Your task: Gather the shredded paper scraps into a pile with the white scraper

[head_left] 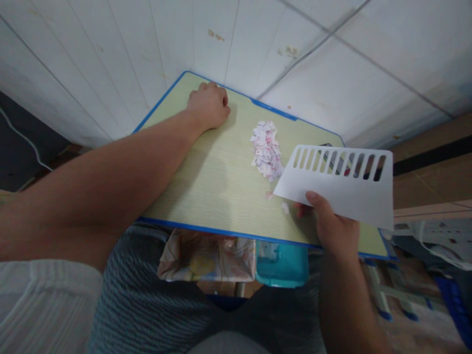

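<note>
My right hand (334,223) grips a white slotted plastic panel (346,199) by its lower edge, thumb on top, over the right side of the small table (221,177). A row of long slots runs along the panel's far side. Close to its left corner lies a heap of torn paper scraps (267,150), white with pink marks. A few loose scraps (285,207) lie nearer the front. My left hand (209,105) rests as a loose fist near the table's back left corner, apart from the heap, with nothing visible in it.
A teal plastic box (283,268) and a patterned, cloth-like lined container (224,260) sit below the table's front edge, by my legs. Behind the table stands a white wall (177,39) with a cable (313,49). Something dark, partly hidden, lies behind the panel.
</note>
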`<state>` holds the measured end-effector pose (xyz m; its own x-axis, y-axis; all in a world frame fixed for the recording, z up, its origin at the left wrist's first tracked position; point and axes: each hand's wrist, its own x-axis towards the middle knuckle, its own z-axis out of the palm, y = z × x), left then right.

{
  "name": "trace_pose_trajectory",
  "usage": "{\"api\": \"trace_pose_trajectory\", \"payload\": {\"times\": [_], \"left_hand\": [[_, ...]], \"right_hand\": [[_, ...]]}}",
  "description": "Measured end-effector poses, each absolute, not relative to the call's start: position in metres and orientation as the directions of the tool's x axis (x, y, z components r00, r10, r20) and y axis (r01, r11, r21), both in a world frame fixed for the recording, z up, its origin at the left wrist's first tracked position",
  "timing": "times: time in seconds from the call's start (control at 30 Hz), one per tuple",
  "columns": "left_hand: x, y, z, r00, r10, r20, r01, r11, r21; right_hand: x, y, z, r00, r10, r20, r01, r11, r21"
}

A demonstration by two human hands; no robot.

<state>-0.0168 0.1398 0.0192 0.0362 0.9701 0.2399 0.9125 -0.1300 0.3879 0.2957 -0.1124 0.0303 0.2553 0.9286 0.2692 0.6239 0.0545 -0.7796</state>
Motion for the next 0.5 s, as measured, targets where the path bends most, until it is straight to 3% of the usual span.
{"api": "trace_pose_trajectory", "payload": {"times": [0.5], "left_hand": [[-0.018,0.141,0.019,0.049,0.971,0.233,0.894,-0.147,0.423]], "right_hand": [[0.285,-0.11,0.033,0.165,0.954,0.249,0.605,0.101,-0.79]]}}
